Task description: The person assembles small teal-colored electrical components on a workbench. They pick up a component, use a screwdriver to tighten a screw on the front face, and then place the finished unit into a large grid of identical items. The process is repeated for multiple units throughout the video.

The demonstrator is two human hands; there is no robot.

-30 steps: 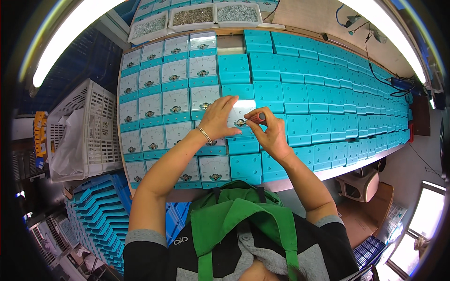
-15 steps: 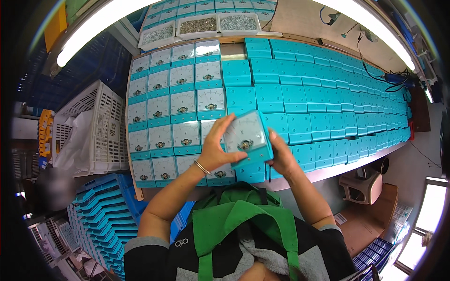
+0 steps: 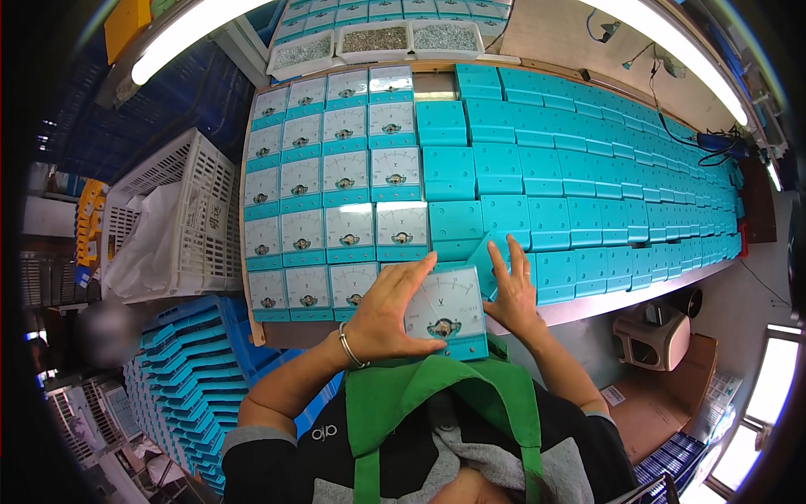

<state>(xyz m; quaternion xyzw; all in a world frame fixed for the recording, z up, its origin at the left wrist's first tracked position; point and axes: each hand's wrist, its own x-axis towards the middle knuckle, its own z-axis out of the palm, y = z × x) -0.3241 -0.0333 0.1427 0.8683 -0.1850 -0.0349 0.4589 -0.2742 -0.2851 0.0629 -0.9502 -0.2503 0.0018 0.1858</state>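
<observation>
My left hand (image 3: 389, 312) grips a white-faced voltmeter (image 3: 442, 304) with a teal base by its left side, thumb along the lower edge. The meter is face up, close to the green apron straps. Just right of it, my right hand (image 3: 518, 296) has its fingers around the right side of a teal meter case (image 3: 487, 259), which is tilted out of line with its neighbours. The meter hides part of that case. Rows of assembled voltmeters (image 3: 348, 176) lie to the left, and rows of teal cases (image 3: 543, 172) lie face down to the right.
White trays of small metal parts (image 3: 374, 39) stand at the table's far edge. A white plastic crate (image 3: 197, 227) is at the left, above stacked teal parts (image 3: 180, 378). A beige stool (image 3: 653, 338) and an open cardboard box (image 3: 655, 395) are on the lower right.
The voltmeter has come nearer my body and levelled out, staying in my left hand. My right hand has left it and moved onto a teal case, which now sits tilted.
</observation>
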